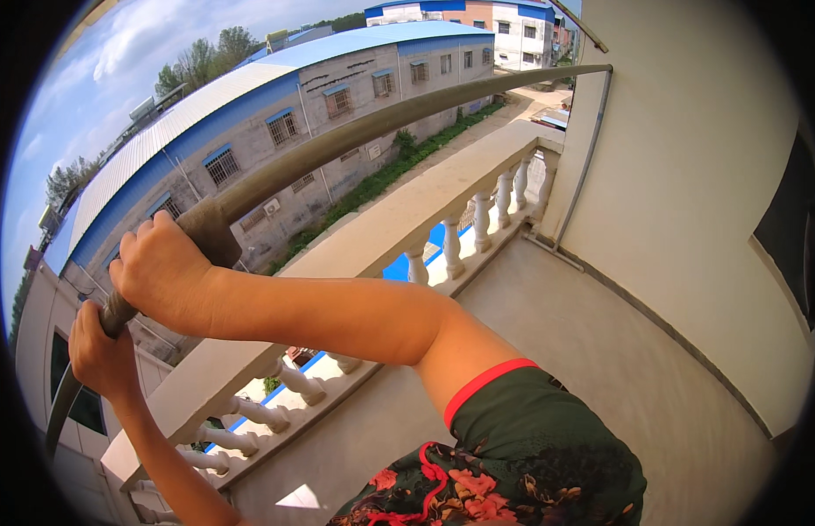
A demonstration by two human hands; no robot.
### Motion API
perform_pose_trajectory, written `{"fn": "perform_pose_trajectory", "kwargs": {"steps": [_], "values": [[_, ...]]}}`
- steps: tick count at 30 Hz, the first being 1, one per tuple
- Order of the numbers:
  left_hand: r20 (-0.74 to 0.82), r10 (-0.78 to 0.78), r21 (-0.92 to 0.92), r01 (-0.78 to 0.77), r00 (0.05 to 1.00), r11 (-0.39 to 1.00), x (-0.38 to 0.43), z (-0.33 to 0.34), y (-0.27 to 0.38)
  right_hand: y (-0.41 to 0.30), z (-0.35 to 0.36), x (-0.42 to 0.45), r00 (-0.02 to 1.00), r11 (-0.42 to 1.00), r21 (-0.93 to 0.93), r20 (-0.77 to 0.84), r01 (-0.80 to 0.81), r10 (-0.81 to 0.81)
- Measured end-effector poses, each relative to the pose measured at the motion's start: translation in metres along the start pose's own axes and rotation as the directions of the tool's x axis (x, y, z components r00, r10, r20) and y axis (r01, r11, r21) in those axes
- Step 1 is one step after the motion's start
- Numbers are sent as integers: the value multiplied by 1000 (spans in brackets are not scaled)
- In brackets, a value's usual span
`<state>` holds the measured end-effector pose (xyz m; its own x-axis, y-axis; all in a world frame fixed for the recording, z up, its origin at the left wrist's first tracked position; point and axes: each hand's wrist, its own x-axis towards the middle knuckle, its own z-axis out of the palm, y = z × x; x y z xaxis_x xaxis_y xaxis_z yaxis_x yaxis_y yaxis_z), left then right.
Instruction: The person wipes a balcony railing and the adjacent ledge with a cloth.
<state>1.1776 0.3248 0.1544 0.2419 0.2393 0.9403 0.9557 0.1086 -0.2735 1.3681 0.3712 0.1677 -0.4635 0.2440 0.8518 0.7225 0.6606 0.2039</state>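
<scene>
A long round grey-brown pole (355, 135) runs at a slant above the balcony railing, from the lower left up to the wall at the right. My right hand (164, 273) is clasped over it, fingers curled across the top. From under that hand sticks out a brown wrap (213, 231), seemingly cloth, folded around the pole. My left hand (102, 355) grips the pole just below and to the left, close to the right hand. A short bare stretch of pole shows between the two hands. The palms and the underside of the wrap are hidden.
Beneath the pole runs a concrete balustrade (440, 181) with white balusters (452, 246). A thin grey pipe (586, 158) follows the cream wall (683, 184) at the right down to the concrete floor (578, 342). Beyond the railing stands a long blue-trimmed building (250, 131).
</scene>
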Motion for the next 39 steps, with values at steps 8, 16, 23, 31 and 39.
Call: {"fn": "perform_pose_trajectory", "kwargs": {"steps": [8,16,23,31,39], "values": [[0,45,18,-45,999,999,1,22,1,330,-152,-168,992,929,-351,-88,-115,89],[366,-6,-61,31,931,998,32,-31,33,368,-170,-185,979,916,-346,-92,-203,182],[282,28,-78,-6,959,997,33,-17,58,180,-102,-90,1000,973,-232,23,5,0],[225,-25,-24,31,974,999,28,-17,55,33,-29,-19,996,997,-40,-59,69,-72],[80,70,-76,-64,994,995,28,-18,54,257,-127,-138,988,952,-298,-154,-68,22]]}}
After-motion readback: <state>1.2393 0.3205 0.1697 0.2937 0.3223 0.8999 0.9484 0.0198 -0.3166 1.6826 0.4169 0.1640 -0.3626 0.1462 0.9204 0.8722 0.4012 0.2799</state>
